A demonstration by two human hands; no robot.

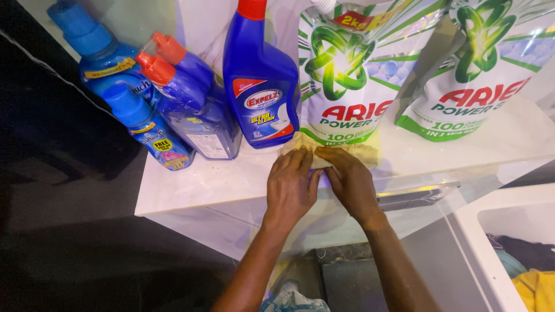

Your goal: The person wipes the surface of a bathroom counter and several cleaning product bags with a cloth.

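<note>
Just beyond the fingertips stands a dark blue trigger spray bottle (pixel 261 81) with a red cap and a red, white and yellow label; beside it, beyond the right hand, stand two large white and green pouches, the nearer pouch (pixel 346 75) carrying a green swirl emblem and red lettering, the farther pouch (pixel 477 69) leaning away to the right with the same markings; to the left of the left hand stand two slanted blue bottles (pixel 191 98) with orange-red caps, a small blue bottle (pixel 147 127) with a yellow and pink label, and behind it a taller blue bottle (pixel 98 52) with a yellow band; all stand on a white shelf (pixel 196 185), whose front edge lies under the wrists; below and to the right of the right forearm a white tub (pixel 480 231) holds crumpled clothes, yellow and dark; a yellowish cloth (pixel 341 151) lies flat on the shelf between the hands and the bottle and pouch bases, touching the spray bottle's foot; the left hand (pixel 291 185) presses down on the cloth's near edge with fingers spread flat, palm down; the right hand (pixel 350 179) lies beside it, fingers angled inward over the cloth, touching the left hand's fingertips; neither hand is clenched; both forearms reach up from the lower edge, converging.
</note>
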